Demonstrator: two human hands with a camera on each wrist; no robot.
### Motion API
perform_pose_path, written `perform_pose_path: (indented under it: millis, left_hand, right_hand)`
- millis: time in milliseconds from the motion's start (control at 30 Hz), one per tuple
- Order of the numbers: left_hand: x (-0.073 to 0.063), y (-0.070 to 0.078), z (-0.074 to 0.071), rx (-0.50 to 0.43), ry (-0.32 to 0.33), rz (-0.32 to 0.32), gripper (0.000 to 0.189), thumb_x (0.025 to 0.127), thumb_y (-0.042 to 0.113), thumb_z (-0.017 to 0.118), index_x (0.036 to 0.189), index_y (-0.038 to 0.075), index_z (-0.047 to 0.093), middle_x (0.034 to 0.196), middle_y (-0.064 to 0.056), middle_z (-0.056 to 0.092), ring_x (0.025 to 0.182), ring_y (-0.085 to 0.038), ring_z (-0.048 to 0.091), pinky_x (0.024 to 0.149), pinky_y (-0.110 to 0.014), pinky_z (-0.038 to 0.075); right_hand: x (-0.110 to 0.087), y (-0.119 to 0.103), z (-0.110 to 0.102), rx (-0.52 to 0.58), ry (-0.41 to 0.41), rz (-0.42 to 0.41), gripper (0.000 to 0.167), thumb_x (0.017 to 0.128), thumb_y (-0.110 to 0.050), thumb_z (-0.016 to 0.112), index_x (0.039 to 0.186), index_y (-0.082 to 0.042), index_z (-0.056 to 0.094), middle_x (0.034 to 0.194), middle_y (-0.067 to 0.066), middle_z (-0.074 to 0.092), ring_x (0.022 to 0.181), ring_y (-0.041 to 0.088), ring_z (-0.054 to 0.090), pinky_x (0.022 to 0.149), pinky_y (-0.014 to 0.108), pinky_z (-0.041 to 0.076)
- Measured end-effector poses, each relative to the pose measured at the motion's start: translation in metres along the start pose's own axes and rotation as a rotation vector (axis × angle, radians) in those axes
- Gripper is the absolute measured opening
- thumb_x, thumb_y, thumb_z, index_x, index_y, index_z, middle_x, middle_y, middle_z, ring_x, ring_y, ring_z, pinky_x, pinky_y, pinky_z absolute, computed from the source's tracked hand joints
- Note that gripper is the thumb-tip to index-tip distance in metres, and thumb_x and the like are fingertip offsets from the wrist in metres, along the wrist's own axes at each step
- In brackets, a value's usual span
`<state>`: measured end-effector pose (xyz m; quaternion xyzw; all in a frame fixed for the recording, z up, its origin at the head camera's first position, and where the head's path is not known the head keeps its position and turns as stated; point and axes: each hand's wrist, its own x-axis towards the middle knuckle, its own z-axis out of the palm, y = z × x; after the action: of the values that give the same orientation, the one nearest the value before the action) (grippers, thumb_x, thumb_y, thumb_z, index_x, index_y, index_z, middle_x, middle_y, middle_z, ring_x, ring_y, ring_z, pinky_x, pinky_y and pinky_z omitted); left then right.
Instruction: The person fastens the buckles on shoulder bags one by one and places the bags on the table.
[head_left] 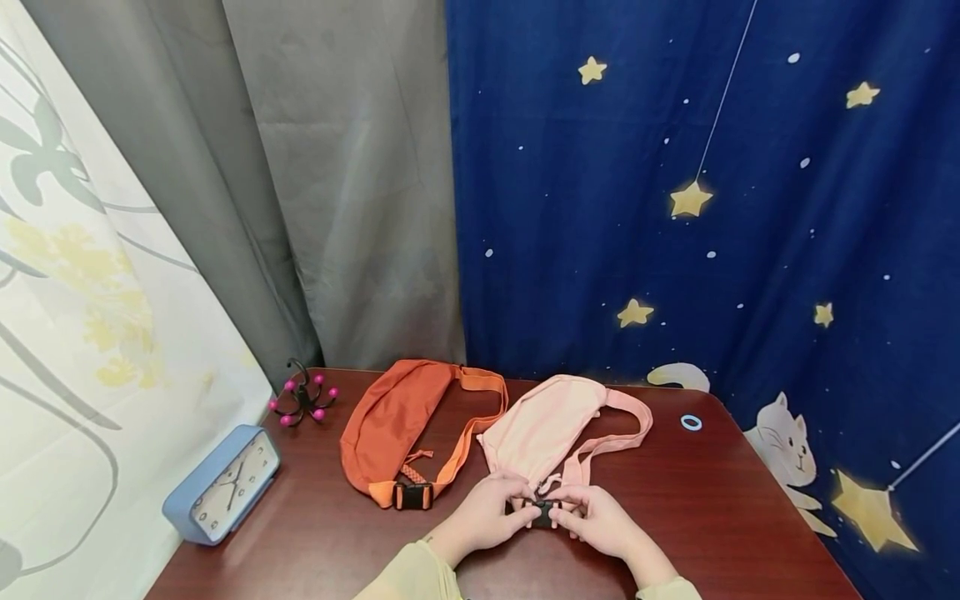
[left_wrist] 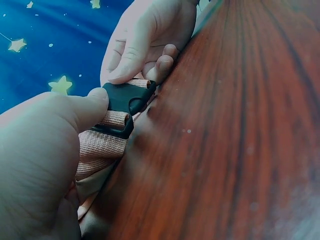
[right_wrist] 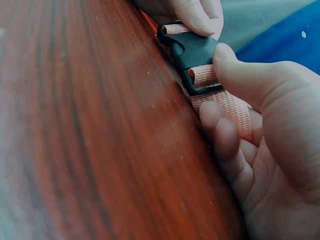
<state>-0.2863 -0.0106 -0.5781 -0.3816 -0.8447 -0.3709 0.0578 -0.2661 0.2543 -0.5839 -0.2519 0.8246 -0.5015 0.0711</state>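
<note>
A pink waist bag (head_left: pixel 543 421) lies on the table, its strap (head_left: pixel 633 417) looped out to the right. At its near end is a black side-release buckle (head_left: pixel 543 515), whose halves look joined in both wrist views. My left hand (head_left: pixel 486 515) pinches one end of the buckle, thumb on top. Gripping the other end is my right hand (head_left: pixel 606 525), with its thumb pressed on the black plastic and fingers curled by the pink webbing (right_wrist: pixel 227 112). The undersides of the buckle and some fingertips are hidden.
Left of the pink bag lies an orange waist bag (head_left: pixel 397 425) with its black buckle (head_left: pixel 413 497) fastened. A blue clock (head_left: pixel 221 487) and a black hook rack with pink tips (head_left: pixel 303 398) stand farther left. A light-blue ring (head_left: pixel 692 422) lies at the right back.
</note>
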Motion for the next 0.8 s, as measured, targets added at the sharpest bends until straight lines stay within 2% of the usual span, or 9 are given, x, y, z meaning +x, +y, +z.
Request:
perform_pose_path:
  millis: [67,367,533,600,800]
  left_hand:
    - [0.0,-0.001,0.0,0.004,-0.002,-0.002,0.013,0.105,0.032,0.076,0.094,0.025,0.077,0.093,0.013,0.072,0.121,-0.012,0.07,0.105,-0.03,0.056]
    - [-0.001,0.0,0.001,0.016,0.003,0.0,0.012,0.104,0.034,0.077,0.096,0.025,0.077,0.099,0.01,0.073,0.12,-0.012,0.069,0.102,-0.027,0.055]
    - [-0.001,0.0,0.001,0.018,0.002,0.004,0.012,0.104,0.033,0.077,0.095,0.025,0.077,0.087,0.014,0.069,0.121,-0.011,0.069,0.104,-0.028,0.055]
    - [-0.001,0.0,0.0,0.024,0.007,0.017,0.009,0.103,0.031,0.078,0.097,0.025,0.077,0.082,0.015,0.068,0.117,-0.009,0.069,0.102,-0.027,0.055]
    - [-0.004,0.004,-0.011,0.076,0.048,0.047,0.007,0.103,0.026,0.078,0.107,0.021,0.08,0.099,0.011,0.078,0.102,-0.003,0.07,0.095,-0.025,0.057]
  right_hand:
    - [0.0,0.0,0.001,0.005,0.002,-0.007,0.021,0.105,-0.016,0.075,0.123,-0.005,0.078,0.085,0.017,0.079,0.059,-0.002,0.06,0.052,0.025,0.055]
    - [0.0,-0.002,0.002,0.019,0.013,-0.046,0.016,0.105,-0.015,0.074,0.118,-0.007,0.078,0.083,0.019,0.077,0.059,-0.002,0.06,0.051,0.025,0.054]
    - [0.001,0.0,0.002,0.022,0.017,-0.047,0.015,0.105,-0.014,0.074,0.117,-0.006,0.079,0.082,0.019,0.077,0.059,-0.002,0.059,0.051,0.024,0.053]
    - [0.001,0.001,0.003,0.022,0.019,-0.047,0.015,0.105,-0.014,0.074,0.117,-0.006,0.079,0.082,0.019,0.077,0.059,-0.002,0.06,0.051,0.024,0.053]
    - [0.002,-0.001,-0.001,0.006,-0.007,-0.026,0.015,0.105,-0.016,0.075,0.117,-0.008,0.079,0.083,0.015,0.078,0.06,-0.002,0.061,0.052,0.024,0.054]
